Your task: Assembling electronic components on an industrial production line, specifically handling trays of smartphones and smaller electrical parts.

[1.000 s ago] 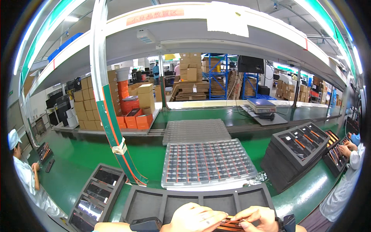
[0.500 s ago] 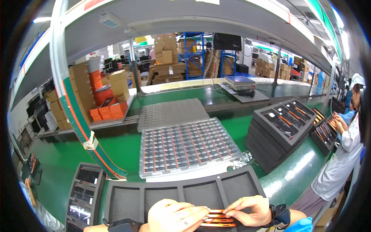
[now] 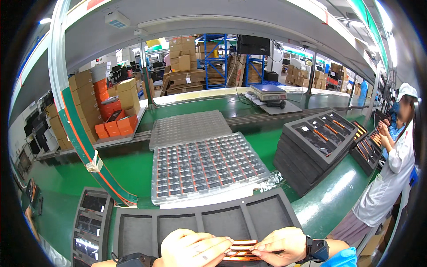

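Note:
Between my two hands is a small stack of thin, flat pieces with shiny orange edges point(image 3: 243, 253); their exact kind does not show. My left hand point(image 3: 193, 249) grips the left end, its fingers laid over the top. The right end is pinched between the thumb and fingers of my right hand point(image 3: 282, 247). Both hands are over the near side of a black foam tray point(image 3: 199, 219) whose visible compartments hold nothing. Just beyond it lies a clear plastic tray point(image 3: 153, 178) filled with rows of small dark, orange-edged parts.
Another black tray point(image 3: 106, 224) with dark glossy panels lies at the left. To the right rises a stack of black foam trays point(image 3: 291, 167). A taped post point(image 3: 80, 124) stands at the left. A scale point(image 3: 269, 92) sits farther back. At the right a person point(image 3: 387, 169) works.
The whole view has shifted slightly, so the bench things sit a little farther left in the picture. Both hands still hold the stack, whose orange edges now catch more light.

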`<state>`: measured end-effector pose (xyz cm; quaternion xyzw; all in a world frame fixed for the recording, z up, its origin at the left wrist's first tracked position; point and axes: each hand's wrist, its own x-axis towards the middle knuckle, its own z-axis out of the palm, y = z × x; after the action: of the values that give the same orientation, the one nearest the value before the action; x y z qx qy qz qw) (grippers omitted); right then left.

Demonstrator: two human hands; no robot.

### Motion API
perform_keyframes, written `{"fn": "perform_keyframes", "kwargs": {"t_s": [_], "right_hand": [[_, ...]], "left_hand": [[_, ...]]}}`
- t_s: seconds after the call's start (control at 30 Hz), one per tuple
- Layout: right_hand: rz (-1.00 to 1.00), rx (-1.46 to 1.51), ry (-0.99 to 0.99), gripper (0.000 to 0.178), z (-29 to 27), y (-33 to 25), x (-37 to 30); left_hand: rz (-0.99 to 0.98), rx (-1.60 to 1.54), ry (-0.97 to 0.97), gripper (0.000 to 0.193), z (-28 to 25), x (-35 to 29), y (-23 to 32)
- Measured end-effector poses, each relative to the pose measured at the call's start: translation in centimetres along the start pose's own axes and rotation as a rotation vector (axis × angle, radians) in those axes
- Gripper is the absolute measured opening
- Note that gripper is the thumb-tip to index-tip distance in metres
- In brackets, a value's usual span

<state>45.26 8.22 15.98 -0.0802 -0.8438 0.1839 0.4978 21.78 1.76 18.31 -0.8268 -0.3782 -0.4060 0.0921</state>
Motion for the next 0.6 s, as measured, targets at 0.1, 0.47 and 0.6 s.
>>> {"fn": "perform_keyframes", "kwargs": {"t_s": [0.1, 0.47, 0.6], "right_hand": [[-0.052, 0.009, 0.005, 0.023, -0.2, -0.7, -0.3], [-0.047, -0.096, -0.142, 0.017, -0.9, -0.1, -0.4], [-0.061, -0.128, -0.226, 0.013, -1.5, -0.1, -0.2]], "left_hand": [[0.011, 0.014, 0.009, 0.029, -0.5, 0.0, 0.9], [0.007, 0.008, 0.010, 0.031, -0.1, 0.0, 0.3], [0.007, 0.010, 0.019, 0.032, -0.1, -0.1, 0.2]]}}
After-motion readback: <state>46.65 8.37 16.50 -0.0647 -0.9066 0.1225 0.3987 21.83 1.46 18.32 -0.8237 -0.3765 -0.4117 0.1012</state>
